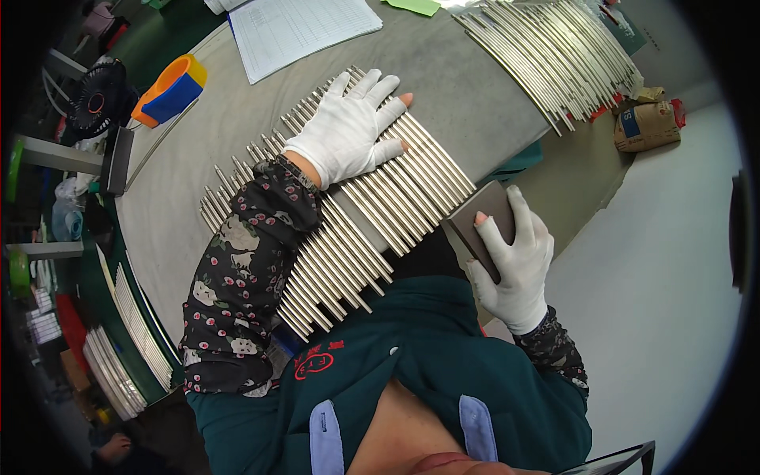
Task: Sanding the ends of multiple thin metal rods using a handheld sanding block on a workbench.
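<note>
A row of slim shiny metal rods (427, 162) lies side by side on the grey table, their near ends uneven and jutting past its edge. My left hand (340, 134), in a white glove with bare tips on some fingers, rests on the rods with its fingers stretched out. In my right hand (518, 273), gloved the same way, is a flat dark grey-brown block (487, 214). Thumb and fingers grip the block, which stands by the rod ends at the right of the row. Whether it touches them I cannot tell.
More metal rods (554, 59) lie at the table's far right, near a brown paper sack (649, 127). Paper sheets (305, 36), an orange-and-blue tape roll (170, 91) and a black fan (99, 99) are at the far left. Further rods (115, 372) lie at lower left.
</note>
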Tool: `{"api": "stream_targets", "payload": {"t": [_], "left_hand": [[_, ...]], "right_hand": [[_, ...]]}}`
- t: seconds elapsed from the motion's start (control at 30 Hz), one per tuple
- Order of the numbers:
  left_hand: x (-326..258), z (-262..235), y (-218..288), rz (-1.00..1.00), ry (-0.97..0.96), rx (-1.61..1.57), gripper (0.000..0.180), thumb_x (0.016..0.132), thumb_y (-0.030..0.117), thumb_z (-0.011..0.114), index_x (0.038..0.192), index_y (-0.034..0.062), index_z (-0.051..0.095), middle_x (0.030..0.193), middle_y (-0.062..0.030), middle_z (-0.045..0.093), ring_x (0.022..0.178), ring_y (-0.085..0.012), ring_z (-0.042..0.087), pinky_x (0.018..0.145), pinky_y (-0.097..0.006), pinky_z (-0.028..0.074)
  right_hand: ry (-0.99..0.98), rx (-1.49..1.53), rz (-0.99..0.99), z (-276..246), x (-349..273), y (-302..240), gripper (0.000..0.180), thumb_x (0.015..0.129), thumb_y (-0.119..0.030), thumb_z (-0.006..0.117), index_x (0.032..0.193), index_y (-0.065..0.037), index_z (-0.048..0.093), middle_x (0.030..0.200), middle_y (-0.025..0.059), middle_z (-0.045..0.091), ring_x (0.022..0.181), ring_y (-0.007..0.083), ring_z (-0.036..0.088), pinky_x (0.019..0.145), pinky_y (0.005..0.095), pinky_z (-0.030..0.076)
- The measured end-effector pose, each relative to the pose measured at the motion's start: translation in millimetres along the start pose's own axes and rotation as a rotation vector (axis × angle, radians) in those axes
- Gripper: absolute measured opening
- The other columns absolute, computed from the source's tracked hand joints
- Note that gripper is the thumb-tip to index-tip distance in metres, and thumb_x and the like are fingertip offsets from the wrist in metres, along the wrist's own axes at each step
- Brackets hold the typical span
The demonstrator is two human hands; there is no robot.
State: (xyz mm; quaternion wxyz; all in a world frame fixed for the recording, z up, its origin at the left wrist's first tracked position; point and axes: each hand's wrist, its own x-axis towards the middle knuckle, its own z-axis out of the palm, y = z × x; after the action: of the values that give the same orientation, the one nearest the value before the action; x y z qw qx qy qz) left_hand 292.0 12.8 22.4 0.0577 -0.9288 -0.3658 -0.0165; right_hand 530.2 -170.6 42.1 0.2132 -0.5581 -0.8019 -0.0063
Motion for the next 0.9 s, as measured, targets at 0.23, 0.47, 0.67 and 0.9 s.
{"api": "stream_targets", "payload": {"t": [0.23, 0.47, 0.67, 0.9], "left_hand": [[3.6, -1.2, 3.0, -0.017, 0.002, -0.015, 0.067, 0.093, 0.054, 0.043, 0.143, 0.0082, 0.042, 0.149, -0.0167, 0.036, 0.139, -0.0354, 0.03, 0.115, -0.05, 0.022], [3.5, 1.0, 1.5, -0.002, 0.034, 0.0, 0.067, 0.093, 0.054, 0.042, 0.142, 0.0083, 0.042, 0.148, -0.0167, 0.037, 0.139, -0.0348, 0.031, 0.115, -0.05, 0.022], [4.1, 1.0, 2.4, -0.023, 0.005, -0.023, 0.066, 0.093, 0.052, 0.044, 0.142, 0.008, 0.042, 0.149, -0.0165, 0.037, 0.139, -0.035, 0.031, 0.115, -0.049, 0.021], [-2.3, -1.4, 0.3, -0.013, 0.005, 0.003, 0.066, 0.094, 0.052, 0.044, 0.143, 0.0085, 0.041, 0.149, -0.0162, 0.036, 0.139, -0.0348, 0.03, 0.115, -0.049, 0.021]], "right_hand": [[-0.011, 0.022, -0.013, 5.7, 11.2, -4.7, 0.068, 0.057, -0.017, 0.078, 0.122, -0.016, 0.057, 0.137, 0.0287, 0.041, 0.11, 0.0378, 0.052, 0.084, 0.0435, 0.041], [-0.012, -0.121, -0.055, 24.9, 69.4, -27.0, 0.056, 0.065, -0.019, 0.073, 0.119, -0.016, 0.059, 0.131, 0.0279, 0.046, 0.109, 0.0382, 0.053, 0.078, 0.0426, 0.045], [-0.205, -0.107, 0.048, -7.4, -9.0, -5.3, 0.062, 0.06, -0.017, 0.077, 0.119, -0.017, 0.059, 0.138, 0.0274, 0.041, 0.112, 0.0383, 0.05, 0.086, 0.0441, 0.039], [-0.09, -0.016, 0.099, -8.4, -10.2, -9.0, 0.065, 0.058, -0.015, 0.078, 0.12, -0.017, 0.059, 0.139, 0.0262, 0.04, 0.113, 0.0372, 0.05, 0.087, 0.0437, 0.039]]}}
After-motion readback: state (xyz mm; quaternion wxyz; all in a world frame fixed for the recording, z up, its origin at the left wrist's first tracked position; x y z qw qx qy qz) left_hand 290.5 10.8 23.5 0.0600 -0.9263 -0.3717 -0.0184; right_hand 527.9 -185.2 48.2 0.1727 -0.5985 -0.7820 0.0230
